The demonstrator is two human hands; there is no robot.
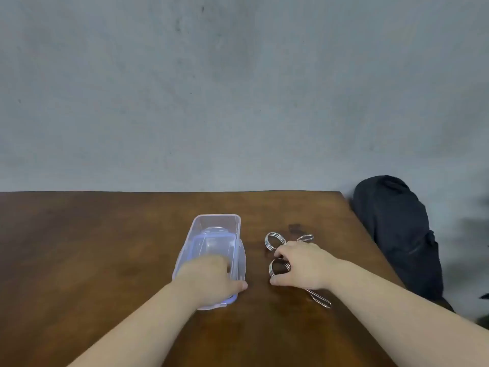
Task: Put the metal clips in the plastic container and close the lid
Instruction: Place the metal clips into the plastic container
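A clear plastic container stands on the brown table, its long side pointing away from me. Its lid, clear with blue trim, rests tilted in and over the container's opening. My left hand covers the near end of the lid, thumb on the right side. Two metal clips lie to the right of the container. The far clip lies free on the wood. My right hand is curled over the near clip, fingers and thumb around its coil. That clip's tail sticks out under my wrist.
The table's right edge runs diagonally just past the clips. Beyond that edge a black bag leans against the grey wall. Bare wood stretches to the left of the container and in front of it.
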